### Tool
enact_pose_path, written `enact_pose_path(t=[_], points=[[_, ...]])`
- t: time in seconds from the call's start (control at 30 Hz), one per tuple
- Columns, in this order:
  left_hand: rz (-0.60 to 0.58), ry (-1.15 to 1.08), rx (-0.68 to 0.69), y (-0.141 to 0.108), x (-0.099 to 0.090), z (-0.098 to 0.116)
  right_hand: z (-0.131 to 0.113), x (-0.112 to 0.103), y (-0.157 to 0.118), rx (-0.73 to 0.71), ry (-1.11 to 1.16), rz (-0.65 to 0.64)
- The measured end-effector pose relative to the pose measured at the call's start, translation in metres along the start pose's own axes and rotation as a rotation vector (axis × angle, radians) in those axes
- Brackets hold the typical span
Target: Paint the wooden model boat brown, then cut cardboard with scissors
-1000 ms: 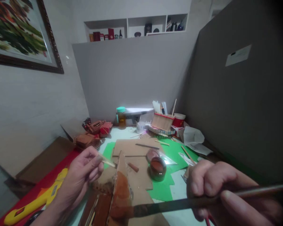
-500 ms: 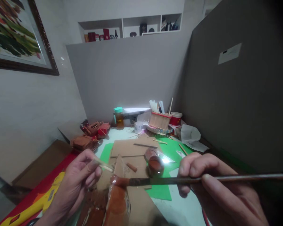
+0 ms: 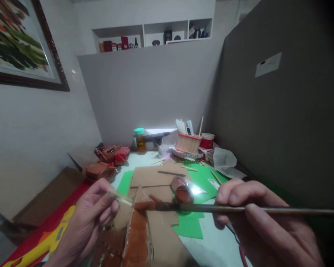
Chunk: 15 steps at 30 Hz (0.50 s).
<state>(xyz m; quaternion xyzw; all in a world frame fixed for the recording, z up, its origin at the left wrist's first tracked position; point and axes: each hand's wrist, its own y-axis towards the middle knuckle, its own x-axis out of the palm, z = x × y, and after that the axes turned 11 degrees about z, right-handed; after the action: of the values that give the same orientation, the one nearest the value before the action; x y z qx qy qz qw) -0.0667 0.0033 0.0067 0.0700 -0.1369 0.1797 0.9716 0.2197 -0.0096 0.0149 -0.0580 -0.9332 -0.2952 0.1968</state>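
My right hand (image 3: 264, 215) pinches a long dark paintbrush (image 3: 200, 208), held almost level with its bristles pointing left. The reddish-brown bristle end meets the upper part of a brown-coated cardboard strip (image 3: 137, 237), which has a pale raised edge. Between the thumb and fingers of my left hand (image 3: 90, 217) is a thin pale wooden stick (image 3: 125, 201); its tip is close to the bristles, and I cannot tell whether they touch. Just beyond the brush sits a small jar of brown liquid (image 3: 184, 193). A short brown stick piece (image 3: 155, 198) lies behind the bristles.
Cardboard sheets (image 3: 147, 176) overlie a green mat (image 3: 208, 174). A yellow glue gun (image 3: 48, 239) rests at the left. Brown and red model pieces (image 3: 100, 170), a teal-lidded bottle (image 3: 140, 141), a wooden stick holder (image 3: 189, 142) and a red cup (image 3: 207, 140) stand farther back.
The paintbrush has moved slightly right and up in view, its bristles now at the strip's upper end. My right hand went slightly right with it. My left hand stays nearly still.
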Motion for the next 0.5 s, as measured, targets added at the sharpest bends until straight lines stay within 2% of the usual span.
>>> enact_pose_path(t=[0.17,0.5], points=[[-0.004,0.004,-0.006,0.0011,0.0003,0.0000,-0.0016,0.0021,-0.0025,0.083,-0.034,-0.047],[0.001,-0.005,0.025,0.0012,-0.0016,0.0011,0.0002,-0.0043,0.0046,-0.003,0.048,-0.007]])
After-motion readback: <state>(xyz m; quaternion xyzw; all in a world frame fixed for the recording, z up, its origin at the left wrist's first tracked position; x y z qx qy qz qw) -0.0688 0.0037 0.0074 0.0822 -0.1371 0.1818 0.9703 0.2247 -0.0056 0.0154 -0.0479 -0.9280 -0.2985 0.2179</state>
